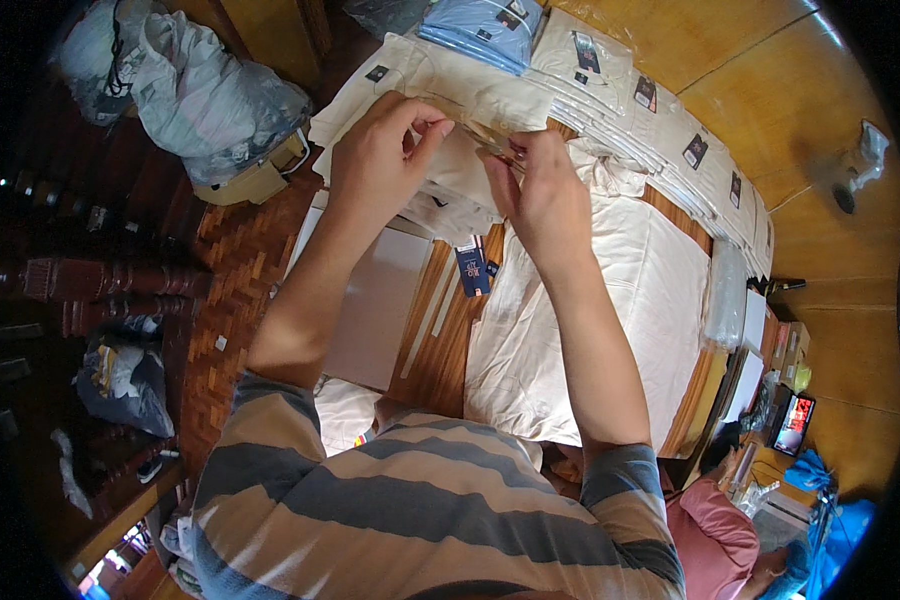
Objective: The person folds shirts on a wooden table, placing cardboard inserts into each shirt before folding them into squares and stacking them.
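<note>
Both my hands are raised over a pile of cream folded garments (470, 85) on the table. My left hand (382, 150) is closed in a pinch, thumb against forefinger; what lies between the fingertips is too small to make out. Just to its right, my right hand (548, 195) is closed around a thin, shiny thing whose kind I cannot tell. Below the hands hangs a dark blue cardboard tag (472, 268), at the edge of the cream cloth. A larger cream garment (600, 300) lies spread flat under my right forearm.
Along the far right run stacked, tagged cream garments (695, 150), with blue packed shirts (485, 30) at the back. A pale board (365, 310) lies under my left forearm. Filled plastic bags (205, 95) stand at left. Another person in a pink top (710, 530) is at lower right.
</note>
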A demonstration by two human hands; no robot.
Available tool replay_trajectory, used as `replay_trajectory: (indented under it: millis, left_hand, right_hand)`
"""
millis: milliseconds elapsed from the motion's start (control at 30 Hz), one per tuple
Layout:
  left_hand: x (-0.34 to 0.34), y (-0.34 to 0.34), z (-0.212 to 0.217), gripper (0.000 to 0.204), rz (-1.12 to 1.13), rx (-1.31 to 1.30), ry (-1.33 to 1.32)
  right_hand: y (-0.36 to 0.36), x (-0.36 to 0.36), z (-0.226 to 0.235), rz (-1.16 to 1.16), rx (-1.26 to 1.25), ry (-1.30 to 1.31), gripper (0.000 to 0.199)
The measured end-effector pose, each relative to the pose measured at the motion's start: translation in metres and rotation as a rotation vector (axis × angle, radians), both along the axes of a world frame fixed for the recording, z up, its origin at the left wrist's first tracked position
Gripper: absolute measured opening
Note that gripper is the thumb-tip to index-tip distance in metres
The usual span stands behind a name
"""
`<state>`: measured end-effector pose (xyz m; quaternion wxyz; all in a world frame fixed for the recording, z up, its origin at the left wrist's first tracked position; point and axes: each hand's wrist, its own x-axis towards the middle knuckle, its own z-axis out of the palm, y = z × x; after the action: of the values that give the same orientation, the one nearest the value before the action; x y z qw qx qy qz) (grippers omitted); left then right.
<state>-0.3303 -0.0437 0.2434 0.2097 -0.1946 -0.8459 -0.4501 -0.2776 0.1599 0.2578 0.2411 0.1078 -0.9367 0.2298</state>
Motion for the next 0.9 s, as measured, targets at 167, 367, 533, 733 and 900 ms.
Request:
replay_trajectory:
  millis: [167, 367, 533, 733, 900]
  left_hand:
    - [0.009, 0.007, -0.003, 0.014, 0.007, 0.035, 0.002]
    - [0.015, 0.011, -0.010, 0.012, -0.018, 0.032, -0.009]
    - [0.017, 0.014, -0.017, 0.010, -0.036, 0.053, 0.005]
    - [0.014, 0.016, -0.024, 0.009, -0.036, 0.076, 0.047]
    - [0.015, 0.018, -0.022, 0.008, -0.028, 0.085, 0.035]
  right_hand:
    - [-0.012, -0.018, -0.011, -0.017, 0.042, 0.000, 0.030]
    - [-0.015, -0.035, -0.024, 0.053, 0.029, 0.071, 0.032]
    - [-0.017, -0.039, -0.028, 0.038, 0.059, 0.083, 0.031]
    - [-0.016, -0.044, -0.032, 0.063, 0.043, 0.112, 0.030]
    - [-0.017, -0.044, -0.033, 0.079, 0.023, 0.121, 0.029]
